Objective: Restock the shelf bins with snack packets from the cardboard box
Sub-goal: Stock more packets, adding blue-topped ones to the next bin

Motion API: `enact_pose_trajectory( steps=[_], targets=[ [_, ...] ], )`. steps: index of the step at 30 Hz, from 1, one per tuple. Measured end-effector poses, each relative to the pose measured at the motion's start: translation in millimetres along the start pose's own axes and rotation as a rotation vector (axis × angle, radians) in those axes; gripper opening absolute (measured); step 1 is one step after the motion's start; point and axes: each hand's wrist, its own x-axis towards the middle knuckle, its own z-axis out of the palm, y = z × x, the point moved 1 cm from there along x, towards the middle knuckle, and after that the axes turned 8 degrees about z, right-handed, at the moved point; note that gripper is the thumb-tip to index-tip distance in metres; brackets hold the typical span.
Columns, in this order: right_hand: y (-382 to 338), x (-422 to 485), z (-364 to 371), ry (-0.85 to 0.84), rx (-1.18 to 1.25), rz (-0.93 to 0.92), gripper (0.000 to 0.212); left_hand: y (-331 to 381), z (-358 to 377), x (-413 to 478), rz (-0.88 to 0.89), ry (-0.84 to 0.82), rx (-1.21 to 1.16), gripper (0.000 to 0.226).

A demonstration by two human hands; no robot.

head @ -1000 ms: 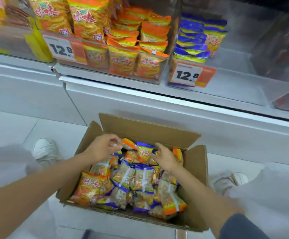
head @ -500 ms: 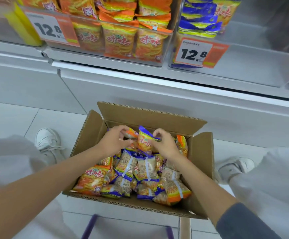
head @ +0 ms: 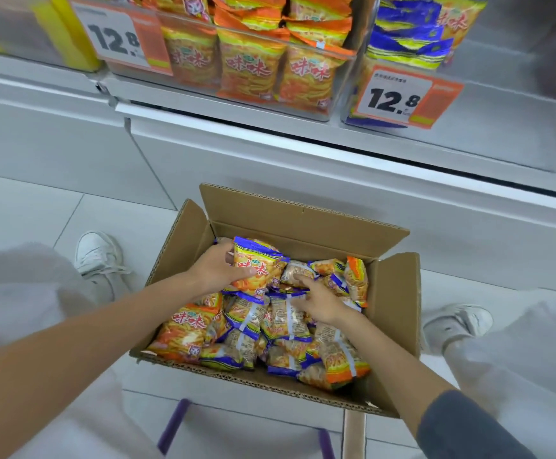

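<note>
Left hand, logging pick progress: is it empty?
No, the left hand grips a blue-edged snack packet, held up inside the cardboard box.

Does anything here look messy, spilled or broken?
Nothing spilled or torn. Packets in the cardboard box lie jumbled, many face down, an orange packet in the near left corner. The left hand grips a blue-edged packet.

Orange-packet bin [head: 303, 49] and blue-packet bin [head: 352, 104]: the top edge is cutting off both, with their upper packets, and the small print on the right price tag [head: 399, 94] is showing too fine to read. Cardboard box [head: 395, 293]: top packets are hiding the lower layers, and the held packet [head: 256, 270] is covering the left grip's [head: 210, 270] fingers. Purple bars [head: 172, 425]: the bottom edge is cutting them off, leaving their kind untold.
</note>
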Motion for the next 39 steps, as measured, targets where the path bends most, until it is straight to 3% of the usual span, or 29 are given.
enact_pose_trajectory(
  steps=[5, 9, 14, 18, 21, 25, 29, 34, 39],
  targets=[
    [0, 9, 10, 0.036, -0.080, 0.056, 0.049, -5, 1, 0, -0.005, 0.006, 0.010, 0.051],
    [-13, -10, -15, 0.071, 0.087, -0.030, 0.025, 5, 3, 0, 0.002, 0.005, -0.011, 0.030],
    [-50, -64, -67, 0.274, 0.219, -0.161, 0.014, 35, 8, -9, 0.119, 0.022, -0.035, 0.033],
    [-75, -107, -83, 0.401, 0.384, -0.237, 0.021, 65, 18, -25, 0.234, 0.009, -0.069, 0.028],
    [-87, -125, -84, 0.241, 0.608, -0.272, 0.037, 78, 25, -31, 0.277, -0.002, -0.092, 0.029],
    [-93, -125, -83, 0.237, 0.386, -0.330, 0.083, 84, 24, -29, 0.157, -0.023, -0.243, 0.033],
    [-95, -114, -84, 0.363, 0.275, -0.352, 0.076, 87, 19, -25, 0.079, -0.078, -0.399, 0.043],
    [-96, -106, -81, 0.333, 0.299, -0.397, 0.074, 90, 20, -25, 0.088, -0.195, -0.391, 0.076],
    [-100, -112, -87, 0.275, 0.480, -0.307, 0.098, 89, 20, -20, 0.096, -0.083, -0.439, 0.063]
  ],
)
